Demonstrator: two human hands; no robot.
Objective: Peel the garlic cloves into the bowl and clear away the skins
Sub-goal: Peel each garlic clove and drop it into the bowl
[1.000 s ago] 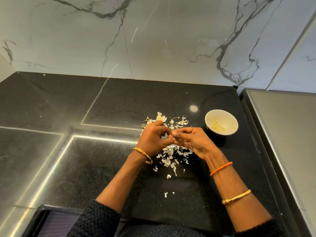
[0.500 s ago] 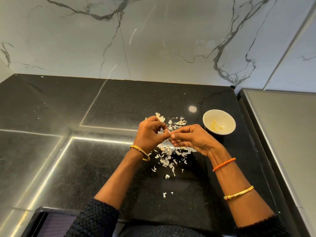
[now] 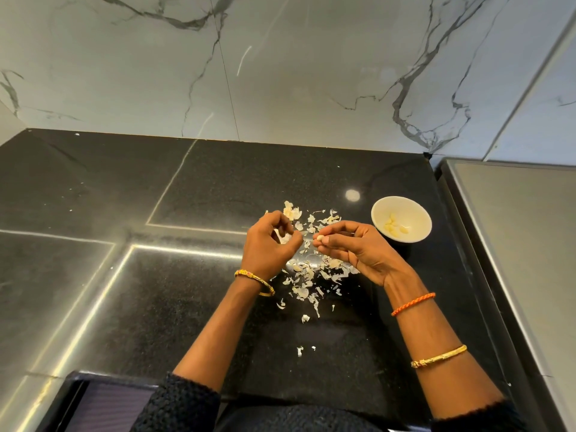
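Nearby, white bowl [image 3: 417,235] with several peeled cloves [image 3: 394,228] inside

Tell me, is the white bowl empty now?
No, several peeled garlic cloves lie inside the white bowl on the black countertop.

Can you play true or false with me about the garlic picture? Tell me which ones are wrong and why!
1. The right hand pinches a garlic clove. True.
2. The bowl is empty. False: peeled cloves lie in it.
3. The skins lie scattered on the black counter. True.
4. The bowl sits beside the left hand. False: it is beyond the right hand.
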